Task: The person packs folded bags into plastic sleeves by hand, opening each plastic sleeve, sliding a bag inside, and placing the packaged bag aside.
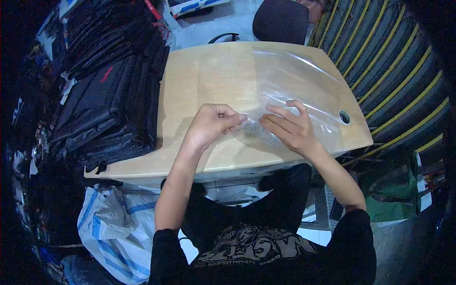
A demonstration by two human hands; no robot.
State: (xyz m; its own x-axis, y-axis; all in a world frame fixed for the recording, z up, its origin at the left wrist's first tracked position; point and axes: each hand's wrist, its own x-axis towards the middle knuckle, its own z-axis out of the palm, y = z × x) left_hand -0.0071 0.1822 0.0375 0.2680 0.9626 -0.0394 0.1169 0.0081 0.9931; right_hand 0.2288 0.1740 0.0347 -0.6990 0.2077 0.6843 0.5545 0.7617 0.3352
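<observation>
A clear plastic bag (304, 80) lies flat over the right half of the wooden table, its surface shiny with creases. My left hand (216, 124) pinches the bag's near left edge between thumb and fingers. Close beside it, my right hand (290, 127) rests on the plastic with its fingers spread, fingertips towards the pinched edge. Below the hands the film is bunched and wrinkled. Whether the right thumb grips any film is hidden.
Folded black fabric bags (104, 95) are piled at the table's left end. The wooden table (204, 71) has a round hole (344, 117) at right. Striped black-and-yellow material (394, 80) stands beyond. A white-and-blue sack (114, 228) sits below left, a dark chair (280, 21) behind.
</observation>
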